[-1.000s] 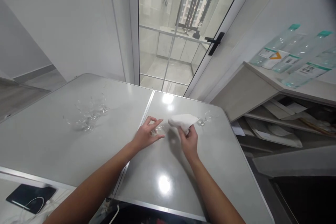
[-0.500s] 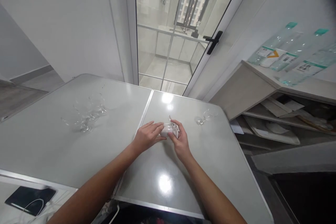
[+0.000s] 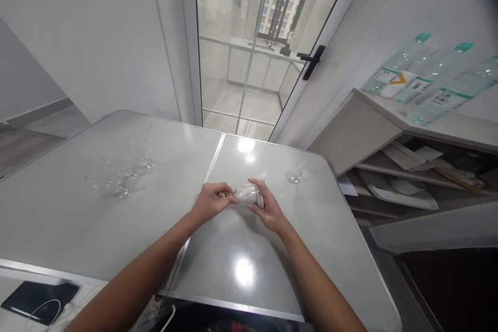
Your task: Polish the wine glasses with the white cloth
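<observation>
A small clear stemmed glass (image 3: 243, 195) lies sideways between my hands, above the right half of the table. My left hand (image 3: 212, 199) pinches it at the stem, with the foot partly hidden by the fingers. Around the bowl's rim end curls my right hand (image 3: 269, 209), thumb below and fingers above. Something white, like a cloth or tissue (image 3: 260, 198), shows inside the bowl and at its mouth under my right fingers. To the right, another clear stemmed glass (image 3: 301, 172) lies on the table. Several more clear glasses (image 3: 124, 179) are grouped on the left half.
The shiny grey table (image 3: 175, 166) has a metal seam down its middle. Behind it is a glass door (image 3: 241, 88) with a black handle (image 3: 312, 61). At right, several plastic bottles (image 3: 439, 98) top a shelf unit (image 3: 350, 129). A dark flat device (image 3: 39, 301) lies lower left.
My left hand has shifted from over the glass bowl to its stem, uncovering the bowl. My right hand stays at the rim end. The view has turned slightly.
</observation>
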Tool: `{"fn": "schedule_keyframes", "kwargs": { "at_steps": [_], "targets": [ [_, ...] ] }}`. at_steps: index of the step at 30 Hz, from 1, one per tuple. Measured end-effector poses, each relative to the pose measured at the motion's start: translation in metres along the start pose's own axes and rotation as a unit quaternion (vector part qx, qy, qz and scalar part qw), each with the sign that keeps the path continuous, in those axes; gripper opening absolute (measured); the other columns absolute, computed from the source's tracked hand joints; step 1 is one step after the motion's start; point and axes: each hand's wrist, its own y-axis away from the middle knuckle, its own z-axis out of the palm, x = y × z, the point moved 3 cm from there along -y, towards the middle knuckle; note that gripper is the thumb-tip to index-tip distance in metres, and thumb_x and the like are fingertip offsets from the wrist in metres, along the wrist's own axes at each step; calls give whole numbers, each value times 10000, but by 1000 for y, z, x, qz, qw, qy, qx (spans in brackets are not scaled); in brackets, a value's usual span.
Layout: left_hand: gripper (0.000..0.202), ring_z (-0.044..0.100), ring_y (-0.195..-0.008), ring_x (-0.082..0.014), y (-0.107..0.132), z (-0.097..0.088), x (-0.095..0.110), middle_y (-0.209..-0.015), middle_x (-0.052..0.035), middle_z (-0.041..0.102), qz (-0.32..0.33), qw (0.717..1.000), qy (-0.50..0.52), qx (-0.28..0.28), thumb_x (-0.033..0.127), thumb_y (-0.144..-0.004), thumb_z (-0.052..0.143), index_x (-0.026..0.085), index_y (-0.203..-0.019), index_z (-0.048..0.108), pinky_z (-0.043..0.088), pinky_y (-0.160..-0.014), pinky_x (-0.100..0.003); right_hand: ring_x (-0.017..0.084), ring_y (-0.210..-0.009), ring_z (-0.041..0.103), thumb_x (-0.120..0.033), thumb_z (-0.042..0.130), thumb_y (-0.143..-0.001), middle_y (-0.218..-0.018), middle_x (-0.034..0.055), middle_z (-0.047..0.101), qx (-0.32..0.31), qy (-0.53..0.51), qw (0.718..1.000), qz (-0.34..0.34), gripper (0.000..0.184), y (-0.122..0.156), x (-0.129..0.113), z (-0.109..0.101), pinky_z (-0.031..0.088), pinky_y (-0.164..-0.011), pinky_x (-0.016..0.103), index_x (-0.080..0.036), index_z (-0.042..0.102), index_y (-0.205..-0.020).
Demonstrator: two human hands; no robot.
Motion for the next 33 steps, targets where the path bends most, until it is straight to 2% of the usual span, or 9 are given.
{"fn": "schedule_keyframes", "kwargs": {
  "at_steps": [3, 6, 13, 16, 20, 23, 26, 30, 33],
  "targets": [
    [240, 579, -605, -163, 4, -5, 3, -678, -48, 676, 109, 990, -83, -1, 472, -811, 780, 241, -761, 737, 444, -606, -283, 251, -978, 642, -435, 753, -841, -1204, 43, 661, 17, -99, 994, 48, 831, -3, -4, 3, 520, -909, 391, -321, 382, -1577],
    [247, 588, -609, -166, 6, -4, 6, -668, -51, 668, 123, 988, -89, -10, 473, -827, 765, 245, -738, 729, 446, -605, -284, 260, -994, 639, -457, 735, -860, -1176, 44, 670, 27, -101, 993, 62, 787, -2, -7, 3, 496, -953, 405, -317, 418, -1566],
    [376, 429, -494, -88, 2, 5, 3, -558, 22, 588, -109, 989, 98, -35, 478, -675, 897, 164, -664, 689, 314, -489, -230, 269, -1014, 573, -419, 638, -941, -1199, 85, 580, -1, 61, 993, -97, 486, 3, -3, -6, 467, -947, 407, -244, 521, -1379],
    [391, 466, -502, -91, 2, 8, 3, -591, 6, 630, -124, 984, 118, -43, 491, -704, 880, 154, -675, 684, 328, -484, -225, 268, -1023, 549, -444, 625, -948, -1181, 92, 558, -15, 88, 990, -112, 508, 3, 1, -4, 452, -969, 426, -228, 484, -1386],
    [313, 489, -503, -96, 5, 3, 7, -580, 12, 630, 29, 999, -26, 32, 445, -790, 835, 175, -708, 699, 363, -504, -234, 248, -985, 560, -513, 572, -971, -1124, 69, 567, 11, -70, 997, -19, 531, 0, -1, 2, 471, -913, 389, -263, 453, -1424],
    [215, 554, -549, -112, 10, 0, 11, -629, -7, 666, 208, 964, -157, 54, 368, -894, 746, 201, -761, 715, 411, -560, -248, 225, -901, 578, -485, 496, -1000, -1034, 51, 597, 18, -238, 967, 85, 517, -2, -4, 5, 480, -812, 342, -283, 436, -1472],
    [163, 585, -575, -116, 13, 1, 10, -686, -24, 706, 273, 942, -191, 44, 330, -917, 720, 209, -809, 728, 426, -578, -251, 198, -811, 578, -334, 558, -936, -900, 14, 604, -6, -290, 949, 121, 622, -2, -6, 1, 474, -765, 309, -272, 395, -1533],
    [241, 495, -505, -93, 6, -2, 4, -590, 12, 658, 110, 989, -87, 34, 375, -803, 833, 184, -713, 716, 375, -514, -236, 181, -858, 623, -210, 609, -899, -928, -6, 656, -115, -171, 976, 70, 873, 0, -6, -11, 494, -885, 332, -294, 175, -1651],
    [299, 505, -506, -98, -1, -4, 0, -565, 11, 647, -52, 997, 30, -56, 404, -691, 905, 166, -664, 725, 371, -493, -226, 220, -1068, 630, -222, 607, -918, -1153, 50, 690, -165, -18, 986, 1, 818, 2, -2, -13, 475, -1022, 400, -276, 247, -1650]
  ]
}}
